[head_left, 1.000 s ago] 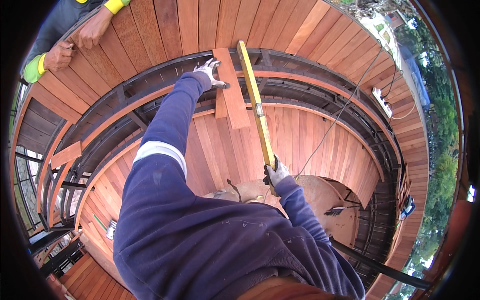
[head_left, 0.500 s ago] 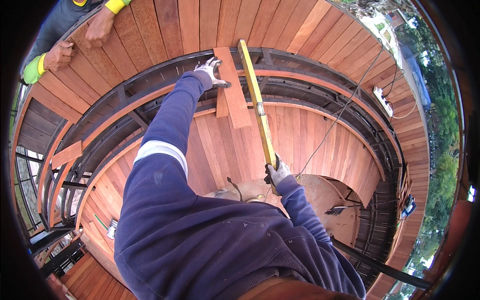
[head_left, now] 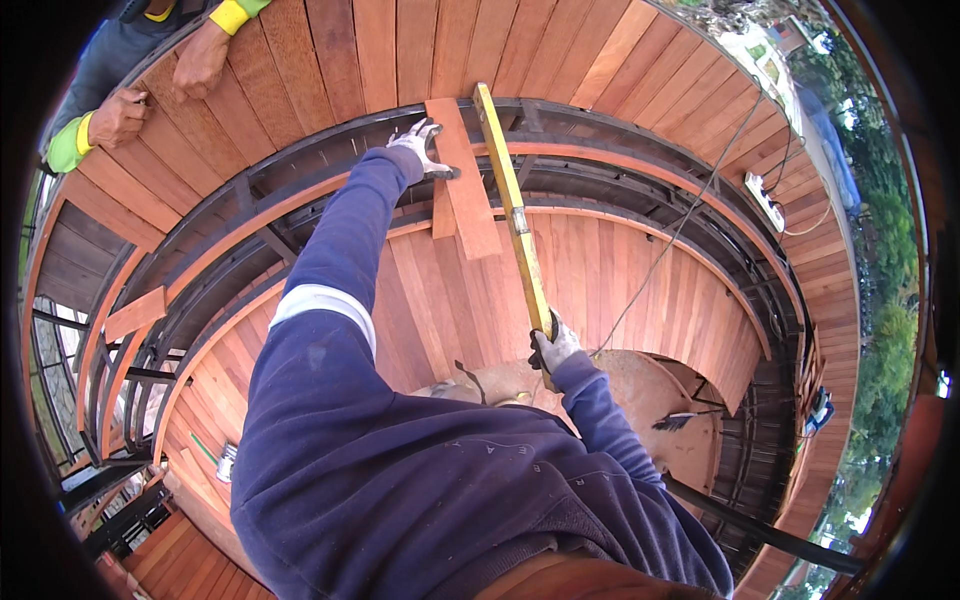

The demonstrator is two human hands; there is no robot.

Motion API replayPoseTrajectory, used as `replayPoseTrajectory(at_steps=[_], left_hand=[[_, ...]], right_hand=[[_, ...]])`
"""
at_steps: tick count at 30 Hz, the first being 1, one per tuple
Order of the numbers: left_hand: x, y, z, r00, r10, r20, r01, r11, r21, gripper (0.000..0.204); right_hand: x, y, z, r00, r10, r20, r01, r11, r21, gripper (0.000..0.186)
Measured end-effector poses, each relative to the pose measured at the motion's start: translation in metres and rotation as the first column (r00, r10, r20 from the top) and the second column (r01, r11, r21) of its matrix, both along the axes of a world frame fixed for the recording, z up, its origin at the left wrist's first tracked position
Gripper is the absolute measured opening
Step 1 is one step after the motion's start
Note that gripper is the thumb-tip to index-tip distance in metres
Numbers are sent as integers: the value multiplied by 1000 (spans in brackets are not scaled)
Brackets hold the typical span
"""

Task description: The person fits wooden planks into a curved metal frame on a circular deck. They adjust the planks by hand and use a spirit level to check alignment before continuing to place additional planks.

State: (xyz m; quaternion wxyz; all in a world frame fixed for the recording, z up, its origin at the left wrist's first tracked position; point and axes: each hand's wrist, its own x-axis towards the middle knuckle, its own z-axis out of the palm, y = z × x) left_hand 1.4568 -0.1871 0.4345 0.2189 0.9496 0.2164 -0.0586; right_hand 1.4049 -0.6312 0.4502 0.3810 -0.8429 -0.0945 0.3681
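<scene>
A reddish-brown wooden board (head_left: pixel 466 190) lies across the curved dark metal frame in front of me. On its left edge rests my left hand (head_left: pixel 421 148), in a white-and-dark glove, the fingers spread and curled onto the wood, holding it. A shorter wood piece (head_left: pixel 443 212) shows partly beneath the board. My right hand (head_left: pixel 556 345), gloved alike, is closed around the near end of a long yellow spirit level (head_left: pixel 513 205). The level slants away from me just right of the board, its far end over the frame's outer rail.
Another person's bare hands (head_left: pixel 203 62) rest on the upper decking (head_left: pixel 380 50) at far left. A cable (head_left: pixel 672 238) runs over the steps toward a white power strip (head_left: pixel 765 203) at right. Curved metal rails (head_left: pixel 290 215) leave gaps. A small wood piece (head_left: pixel 135 313) lies on the left rails.
My hands, the board and the level keep nearly the same places. The whole view shifts slightly, and the other person's head leans a little further into the top left.
</scene>
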Motion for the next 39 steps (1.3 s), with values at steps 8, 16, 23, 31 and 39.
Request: replayPoseTrajectory(at_steps=[8,16,23,31,39], left_hand=[[-5,-7,17,1000,22,-17,-23,999,-46,113],[-1,-4,5,1000,18,6,-18,999,-40,113],[3,-1,-1,999,23,24,-23,1000,-7,115],[5,2,-8,1000,12,17,-12,1000,8,111],[3,0,-1,1000,9,-11,-8,1000,7,111]], right_hand=[[-8,-3,29,1000,-12,13,11,994,107,53],[-25,6,50,997,21,-79,-10,991,134,56],[-21,10,36,992,72,-103,-56,987,150,56],[-24,16,39,994,93,-52,-88,991,99,59],[-26,19,45,991,91,-101,-81,991,103,60]])
